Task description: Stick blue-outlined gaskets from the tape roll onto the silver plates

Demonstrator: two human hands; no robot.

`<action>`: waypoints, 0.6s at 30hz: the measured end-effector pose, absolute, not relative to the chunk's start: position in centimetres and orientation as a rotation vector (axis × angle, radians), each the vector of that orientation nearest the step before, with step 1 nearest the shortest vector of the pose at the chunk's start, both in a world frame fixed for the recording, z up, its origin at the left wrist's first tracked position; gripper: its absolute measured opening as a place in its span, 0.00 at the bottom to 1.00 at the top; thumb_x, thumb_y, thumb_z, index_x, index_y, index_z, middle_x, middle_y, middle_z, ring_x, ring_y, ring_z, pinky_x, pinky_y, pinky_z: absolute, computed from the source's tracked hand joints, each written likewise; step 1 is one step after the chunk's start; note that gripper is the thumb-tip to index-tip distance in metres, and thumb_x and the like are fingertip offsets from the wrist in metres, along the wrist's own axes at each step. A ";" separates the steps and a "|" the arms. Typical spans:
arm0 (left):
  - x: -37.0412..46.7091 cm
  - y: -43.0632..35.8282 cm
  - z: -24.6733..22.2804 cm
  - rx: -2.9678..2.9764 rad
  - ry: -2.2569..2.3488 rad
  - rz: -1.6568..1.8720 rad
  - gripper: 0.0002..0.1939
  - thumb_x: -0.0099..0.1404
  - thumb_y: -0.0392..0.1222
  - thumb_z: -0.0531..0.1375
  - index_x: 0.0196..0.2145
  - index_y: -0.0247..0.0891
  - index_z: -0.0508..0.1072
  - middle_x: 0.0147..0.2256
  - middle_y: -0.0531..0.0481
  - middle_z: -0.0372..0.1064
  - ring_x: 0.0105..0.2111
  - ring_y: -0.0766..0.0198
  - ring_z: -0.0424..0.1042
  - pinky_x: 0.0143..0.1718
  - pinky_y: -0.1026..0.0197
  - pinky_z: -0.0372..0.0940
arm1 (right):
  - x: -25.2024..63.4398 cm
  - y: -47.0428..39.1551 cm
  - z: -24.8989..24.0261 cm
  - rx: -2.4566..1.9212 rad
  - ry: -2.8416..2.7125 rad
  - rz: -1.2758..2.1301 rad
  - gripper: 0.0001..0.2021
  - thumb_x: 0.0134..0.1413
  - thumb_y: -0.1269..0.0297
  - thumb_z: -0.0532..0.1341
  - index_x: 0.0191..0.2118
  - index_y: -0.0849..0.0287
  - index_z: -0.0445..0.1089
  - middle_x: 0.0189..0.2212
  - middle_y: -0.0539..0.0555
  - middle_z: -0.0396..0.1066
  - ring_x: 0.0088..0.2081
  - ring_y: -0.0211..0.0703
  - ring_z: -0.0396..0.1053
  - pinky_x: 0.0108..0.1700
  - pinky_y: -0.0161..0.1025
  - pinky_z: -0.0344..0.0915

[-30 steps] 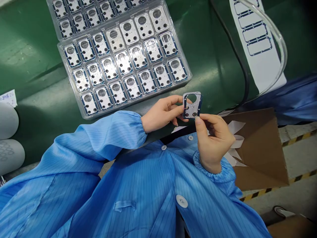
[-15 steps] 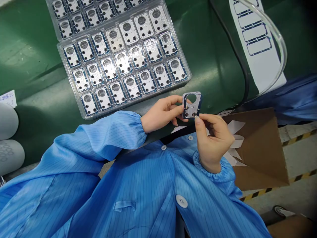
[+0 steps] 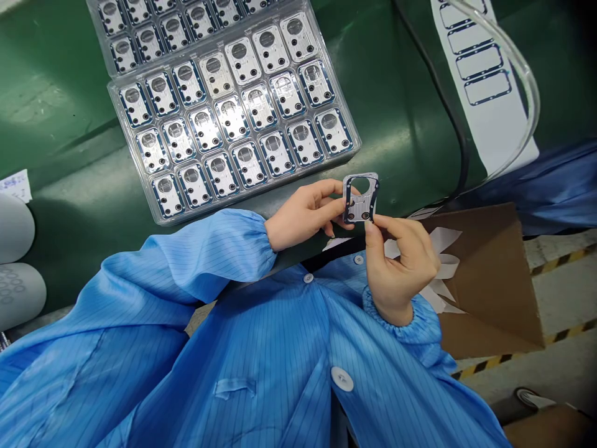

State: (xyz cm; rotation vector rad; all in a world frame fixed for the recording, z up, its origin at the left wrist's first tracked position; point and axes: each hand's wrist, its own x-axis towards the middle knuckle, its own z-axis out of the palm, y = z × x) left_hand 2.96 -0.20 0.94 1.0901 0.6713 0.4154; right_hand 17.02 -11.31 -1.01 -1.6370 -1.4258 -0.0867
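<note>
My left hand (image 3: 310,211) grips a small silver metal plate (image 3: 360,198) by its left edge, above the near edge of the bench. The plate has one large round hole and smaller dark-ringed holes near its bottom. Around its face runs a thin dark blue gasket (image 3: 375,188). With thumb and forefinger, my right hand (image 3: 401,264) pinches the gasket at the plate's lower right corner; the fingertips partly cover that spot. Beyond my left hand, a clear plastic tray (image 3: 357,142) holds rows of similar plates, most with blue frames and several in the far row without.
Another filled tray (image 3: 103,37) adjoins at the back. A white sheet with blue gaskets (image 3: 499,124) lies at right, near a black cable (image 3: 448,106) and a clear hose (image 3: 534,99). A cardboard box (image 3: 494,280) with white paper scraps is right of my right hand. Grey cylinders (image 3: 18,292) stand left.
The gasket's right side has moved inward and now lies over the plate's right border. My right hand has shifted slightly left; my left hand and the plate are almost still.
</note>
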 end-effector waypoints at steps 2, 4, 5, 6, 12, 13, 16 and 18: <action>3.0 -0.2 1.0 1.093 0.673 0.416 0.11 0.71 0.42 0.60 0.46 0.32 0.70 0.40 0.44 0.77 0.34 0.67 0.78 0.27 0.71 0.68 | 17.0 -11.3 -0.9 -1.645 -1.440 -0.097 0.06 0.60 0.70 0.64 0.41 0.56 0.76 0.33 0.52 0.77 0.30 0.39 0.73 0.34 0.39 0.71; 3.0 -0.2 1.0 1.093 0.673 0.419 0.11 0.70 0.42 0.60 0.46 0.32 0.70 0.38 0.45 0.77 0.34 0.67 0.78 0.27 0.71 0.68 | 17.1 -11.4 -0.9 -1.641 -1.459 -0.102 0.06 0.60 0.71 0.63 0.42 0.57 0.76 0.33 0.53 0.77 0.30 0.39 0.73 0.34 0.39 0.71; 3.0 -0.2 1.0 1.090 0.671 0.421 0.11 0.70 0.42 0.60 0.45 0.32 0.70 0.37 0.46 0.77 0.33 0.67 0.78 0.27 0.72 0.68 | 17.1 -11.4 -0.9 -1.635 -1.469 -0.100 0.07 0.60 0.71 0.62 0.42 0.57 0.76 0.34 0.53 0.77 0.30 0.39 0.73 0.34 0.39 0.71; 3.0 -0.2 1.0 1.086 0.670 0.421 0.11 0.70 0.42 0.61 0.45 0.32 0.70 0.35 0.47 0.76 0.33 0.67 0.78 0.26 0.72 0.68 | 17.1 -11.4 -0.8 -1.630 -1.475 -0.096 0.08 0.60 0.72 0.62 0.43 0.58 0.76 0.34 0.53 0.77 0.30 0.38 0.73 0.35 0.38 0.71; 3.0 -0.2 1.0 1.053 0.680 0.420 0.10 0.70 0.41 0.61 0.44 0.32 0.70 0.33 0.49 0.74 0.32 0.67 0.78 0.26 0.72 0.67 | 17.3 -11.6 -1.0 -1.656 -1.478 -0.091 0.09 0.61 0.70 0.60 0.43 0.56 0.77 0.34 0.54 0.78 0.31 0.41 0.74 0.35 0.41 0.72; 3.0 -0.2 1.0 1.049 0.679 0.419 0.09 0.70 0.41 0.61 0.43 0.32 0.70 0.33 0.49 0.74 0.32 0.68 0.78 0.26 0.72 0.67 | 17.3 -11.6 -1.1 -1.651 -1.478 -0.094 0.09 0.61 0.70 0.60 0.44 0.56 0.77 0.34 0.53 0.78 0.31 0.41 0.74 0.36 0.41 0.73; 3.0 -0.2 1.0 1.038 0.673 0.422 0.08 0.70 0.40 0.60 0.42 0.32 0.70 0.34 0.48 0.75 0.32 0.68 0.78 0.25 0.72 0.67 | 17.4 -11.6 -1.2 -1.647 -1.475 -0.095 0.10 0.61 0.69 0.60 0.44 0.56 0.77 0.34 0.53 0.78 0.32 0.42 0.75 0.37 0.41 0.73; 3.1 -0.2 1.0 1.037 0.677 0.423 0.08 0.70 0.40 0.60 0.42 0.32 0.70 0.35 0.48 0.75 0.32 0.68 0.79 0.25 0.72 0.67 | 17.4 -11.6 -1.2 -1.676 -1.473 -0.101 0.10 0.61 0.68 0.60 0.44 0.56 0.77 0.34 0.54 0.78 0.32 0.42 0.75 0.37 0.41 0.74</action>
